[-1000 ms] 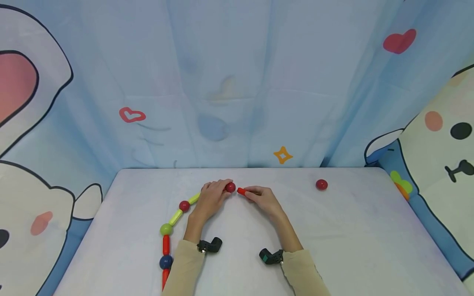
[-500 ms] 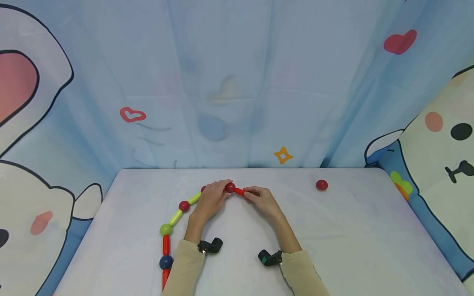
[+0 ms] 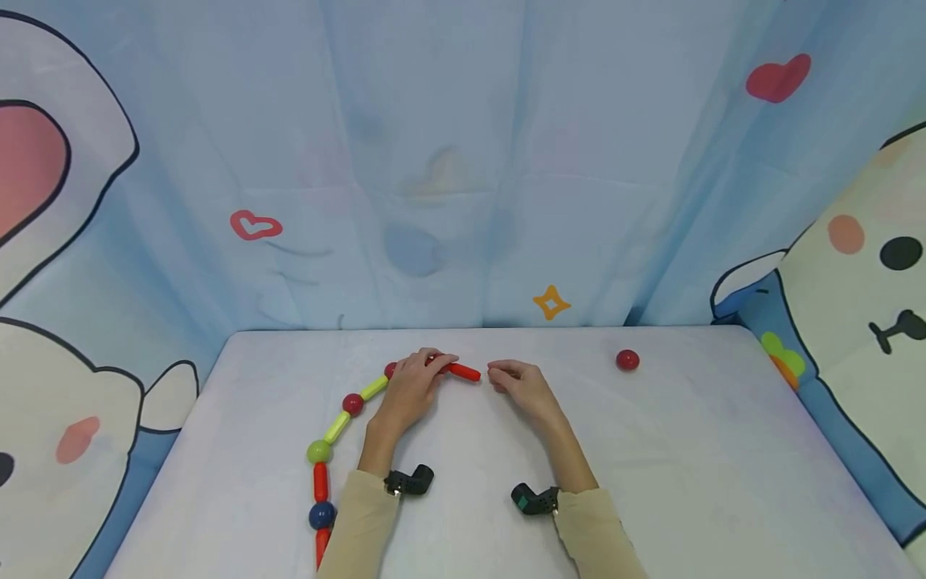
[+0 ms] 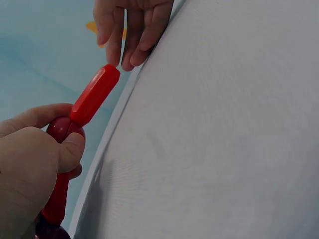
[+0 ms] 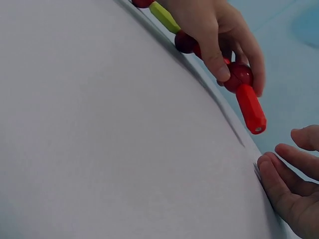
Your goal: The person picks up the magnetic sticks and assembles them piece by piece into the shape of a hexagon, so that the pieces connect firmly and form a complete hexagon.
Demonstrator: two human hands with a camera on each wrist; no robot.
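Observation:
My left hand (image 3: 412, 390) pinches a dark red ball (image 5: 242, 74) between thumb and fingers. From that ball a red rod (image 3: 464, 371) sticks out to the right, its far end bare with a small shiny dot in the right wrist view. Another red rod (image 4: 56, 199) joins the ball on its other side, partly covered by the hand. Just past the free end is my right hand (image 3: 528, 392), fingers loosely bent and holding nothing, a small gap from the rod. Behind the left hand the chain continues through yellow-green rods (image 3: 337, 427) and a red ball (image 3: 353, 404).
Further along, the chain bends at a green ball (image 3: 319, 451) and runs past a blue ball (image 3: 321, 515) toward the near side, partly behind the left sleeve. A loose red ball (image 3: 627, 360) lies at the back right of the white table (image 3: 694, 466). A printed curtain (image 3: 463, 201) hangs behind.
The right hand brought the red rod to the ball in the left hand, then let it go and drew back right. The rod now stays on the ball; the chain has shifted slightly left.

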